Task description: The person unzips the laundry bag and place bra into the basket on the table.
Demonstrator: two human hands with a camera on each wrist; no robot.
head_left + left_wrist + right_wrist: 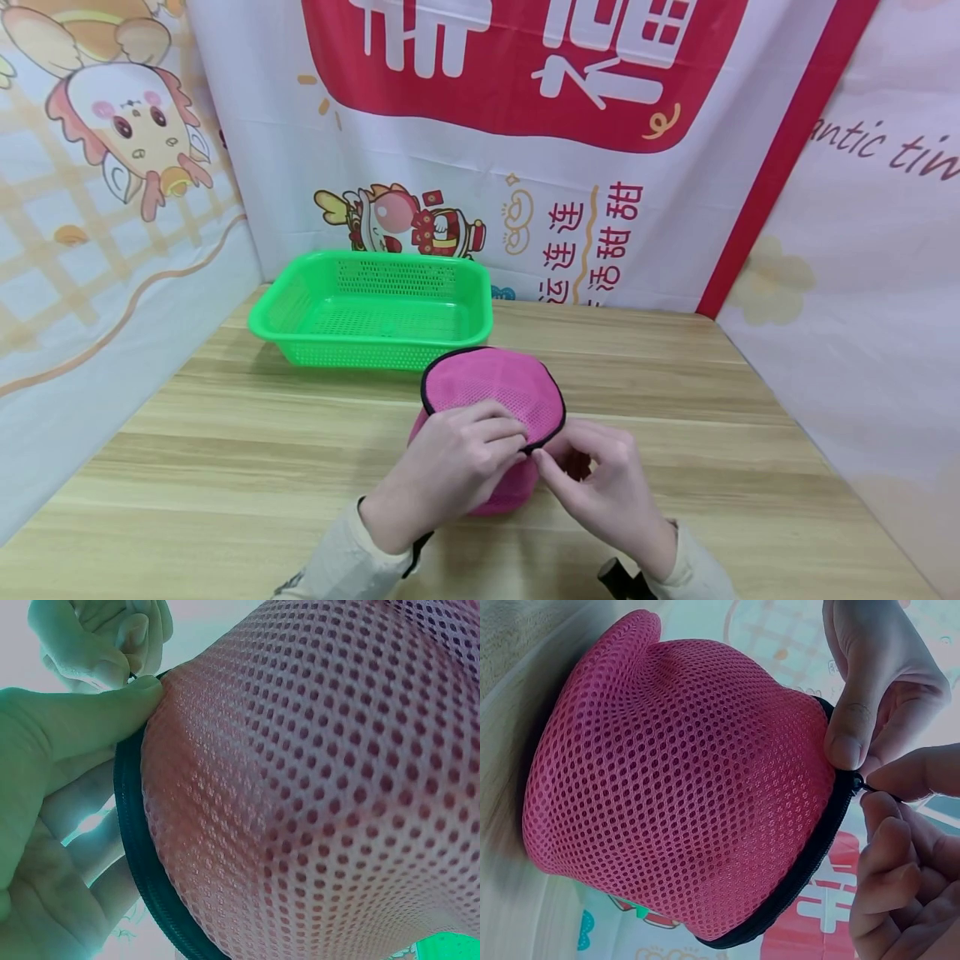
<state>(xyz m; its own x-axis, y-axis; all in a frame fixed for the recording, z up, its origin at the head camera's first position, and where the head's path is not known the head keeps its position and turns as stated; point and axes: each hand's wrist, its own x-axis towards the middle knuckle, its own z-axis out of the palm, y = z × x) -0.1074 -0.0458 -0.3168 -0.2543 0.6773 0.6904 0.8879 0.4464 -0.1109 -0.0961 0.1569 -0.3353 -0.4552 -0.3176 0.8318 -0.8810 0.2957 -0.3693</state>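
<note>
A pink mesh laundry bag (491, 379) with a black zipper round its top stands on the wooden table in front of me. My left hand (468, 458) grips the zippered rim, its thumb pressing the black edge, as the left wrist view shows close up. Right beside it, my right hand (611, 479) pinches the small zipper pull (864, 786) between thumb and index finger. In the right wrist view the bag's mesh side (667, 772) bulges out full, and the black zipper (802, 877) runs along the rim to both hands. The bag's inside is hidden.
Behind the bag to the left, a green plastic basket (382, 354) sits on the wooden table (675, 383). Printed cloth (465, 150) walls in the back and both sides. A black rod-like piece (615, 575) shows by the right wrist.
</note>
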